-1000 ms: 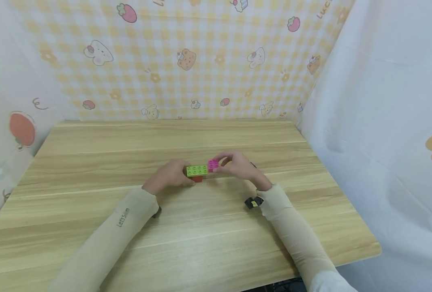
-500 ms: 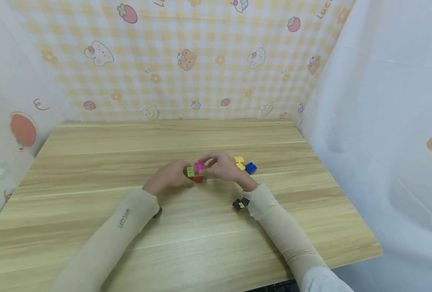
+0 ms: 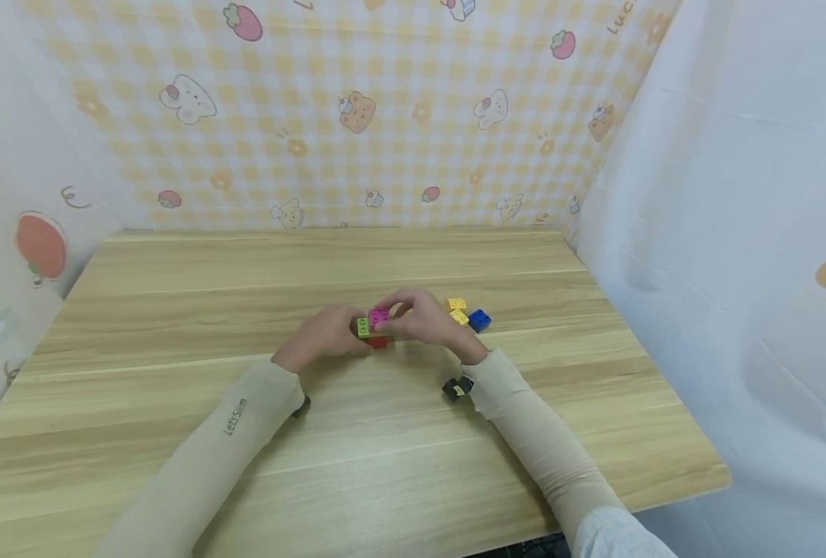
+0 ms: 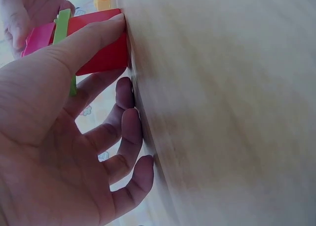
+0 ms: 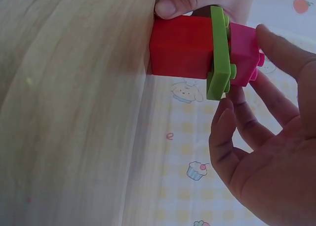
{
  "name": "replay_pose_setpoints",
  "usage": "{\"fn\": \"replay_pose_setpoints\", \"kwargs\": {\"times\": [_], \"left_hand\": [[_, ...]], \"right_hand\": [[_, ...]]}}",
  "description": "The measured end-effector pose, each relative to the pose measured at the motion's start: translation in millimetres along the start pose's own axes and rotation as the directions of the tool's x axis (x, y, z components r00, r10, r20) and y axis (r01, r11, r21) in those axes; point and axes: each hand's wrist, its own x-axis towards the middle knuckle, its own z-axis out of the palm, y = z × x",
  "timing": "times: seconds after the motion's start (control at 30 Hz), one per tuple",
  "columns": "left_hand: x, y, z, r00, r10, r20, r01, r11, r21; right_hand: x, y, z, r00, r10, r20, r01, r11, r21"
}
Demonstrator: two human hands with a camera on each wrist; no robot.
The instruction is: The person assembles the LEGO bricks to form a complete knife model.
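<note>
A red toy brick (image 5: 180,48) stands on the wooden table, and a thin lime green building plate (image 5: 220,55) lies across its top. The thumb and index finger of my left hand (image 3: 325,332) grip the red brick low at its sides; the other fingers curl loosely by the tabletop in the left wrist view. Above the green plate, a small pink brick (image 5: 243,53) with studs sits against the plate's studs. My right hand (image 3: 423,318) pinches this pink brick between thumb and fingers. In the head view the pink brick covers part of the plate.
Two yellow bricks (image 3: 458,317) and a blue brick (image 3: 480,320) lie beyond the right wrist. A black device (image 3: 458,389) is strapped at that wrist. The wooden table (image 3: 357,480) ends at a patterned cloth (image 3: 413,116) behind and a white curtain (image 3: 720,232) on the right.
My right hand has carried the pink brick leftward from beside the green plate to on top of it, bringing the yellow and blue bricks into sight. The left hand keeps its hold.
</note>
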Motion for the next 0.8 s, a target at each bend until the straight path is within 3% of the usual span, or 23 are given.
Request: {"fn": "replay_pose_setpoints", "kwargs": {"times": [0.53, 0.8], "left_hand": [[1.0, -2.9, 1.8, 1.0, 0.014, -0.021, -0.013, 1.0, 0.021], [-0.1, -0.7, 0.3, 1.0, 0.005, -0.009, -0.005, 1.0, -0.029]], "right_hand": [[4.4, -1.6, 4.8, 0.999, 0.031, -0.018, -0.031, 1.0, -0.002], [6.6, -1.8, 2.5, 0.999, 0.044, 0.005, -0.044, 0.999, 0.013]]}}
